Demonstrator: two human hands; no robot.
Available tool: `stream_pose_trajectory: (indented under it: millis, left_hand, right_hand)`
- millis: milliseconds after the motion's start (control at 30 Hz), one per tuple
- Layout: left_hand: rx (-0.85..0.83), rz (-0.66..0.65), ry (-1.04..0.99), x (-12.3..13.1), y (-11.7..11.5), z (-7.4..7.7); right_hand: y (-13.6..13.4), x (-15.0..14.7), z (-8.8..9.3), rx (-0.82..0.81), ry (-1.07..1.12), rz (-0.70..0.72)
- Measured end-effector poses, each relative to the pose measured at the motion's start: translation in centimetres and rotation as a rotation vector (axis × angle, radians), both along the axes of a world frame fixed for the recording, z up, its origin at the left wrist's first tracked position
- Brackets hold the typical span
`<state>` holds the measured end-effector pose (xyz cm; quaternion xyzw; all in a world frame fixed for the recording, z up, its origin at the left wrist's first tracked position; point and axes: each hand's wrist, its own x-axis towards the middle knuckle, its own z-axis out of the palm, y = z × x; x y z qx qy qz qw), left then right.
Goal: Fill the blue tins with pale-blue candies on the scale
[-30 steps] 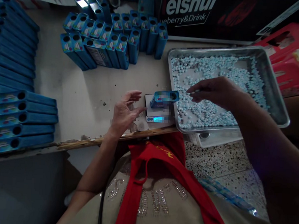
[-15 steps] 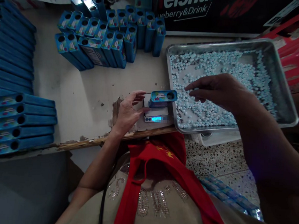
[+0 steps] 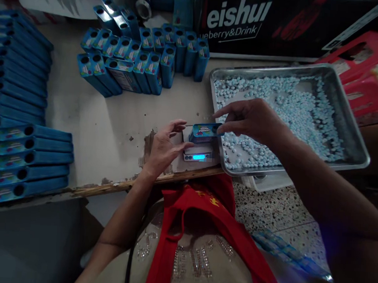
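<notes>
The left hand point(image 3: 167, 146) curved loosely, gripping nothing, beside the scale point(image 3: 197, 150). The blue box point(image 3: 205, 132) stood on top; I couldn't tell whether the right hand's point(image 3: 249, 119) fingers, at one end, pinched anything. Their bump could have toppled it.

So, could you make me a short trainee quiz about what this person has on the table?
1. What does the blue box nearest the metal tray rest on?

2. True or false: the right hand is at that box's round opening.

3. What does the tray hold?
A) metal screws
B) small pale-blue pieces
C) folded cloths

Key:
1. A small scale with a lit display.
2. True.
3. B.
</notes>
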<state>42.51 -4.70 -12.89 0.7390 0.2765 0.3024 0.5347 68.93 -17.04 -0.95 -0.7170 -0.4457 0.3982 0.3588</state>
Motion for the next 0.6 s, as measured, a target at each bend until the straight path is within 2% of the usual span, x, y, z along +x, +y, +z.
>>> stream_pose_trajectory:
  millis: [100, 167, 233, 333, 367, 433, 533, 600]
  left_hand:
    - [0.135, -0.043, 0.01, 1.4, -0.3, 1.5]
    - [0.28, -0.09, 0.021, 2.8, -1.1, 2.6]
    - [0.424, -0.174, 0.063, 4.5, -1.9, 3.3]
    - [0.531, -0.247, 0.177, 5.9, -1.2, 4.2]
    - [0.542, -0.223, 0.21, 5.6, 0.0, 4.8]
    - [0.555, -0.1, 0.258, 3.5, 4.0, 6.4]
    - [0.573, 0.153, 0.397, -2.9, 12.9, 10.0]
    - [0.558, 0.268, 0.586, -8.0, 18.8, 12.3]
  right_hand:
    - [-0.7, 1.9, -1.5, 0.025, -0.036, -0.151]
    - [-1.4, 3.5, -2.8, 0.01, -0.217, -0.222]
    - [-1.8, 4.8, -4.0, 0.002, -0.502, -0.176]
    - [-0.4, 5.1, -5.2, 0.091, -0.576, -0.003]
    - [0.7, 4.7, -5.3, 0.127, -0.546, 0.043]
    - [4.1, 3.4, -5.2, 0.193, -0.502, 0.084]
    - [11.2, 1.3, -5.1, 0.291, -0.526, 0.125]
    - [16.1, 0.6, -5.4, 0.322, -0.662, 0.182]
